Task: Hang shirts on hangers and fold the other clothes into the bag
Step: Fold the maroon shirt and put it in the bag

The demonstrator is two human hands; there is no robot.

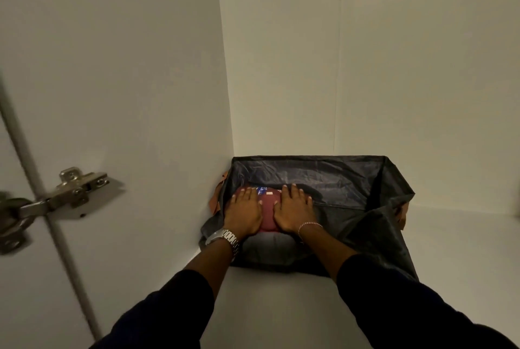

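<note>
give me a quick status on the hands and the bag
Left hand and right hand flat, pressing the red garment down. Garment inside dark bag, grey one nearer. Nothing blocking.

The dark bag [351, 180] sits in the cupboard's back left corner, its left side touching the side wall [126, 81]. Both hands fill its left half, pressing on the folded clothes [268, 215]; its right half lies open. The white shelf [281, 306] in front is bare, and a metal hinge [70, 191] juts out on the left.

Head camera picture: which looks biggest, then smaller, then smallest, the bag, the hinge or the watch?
1. Bag, by far the largest.
2. Hinge.
3. Watch, smallest.
The hinge sits nearer the camera, so its true size against the watch is unsure.
</note>
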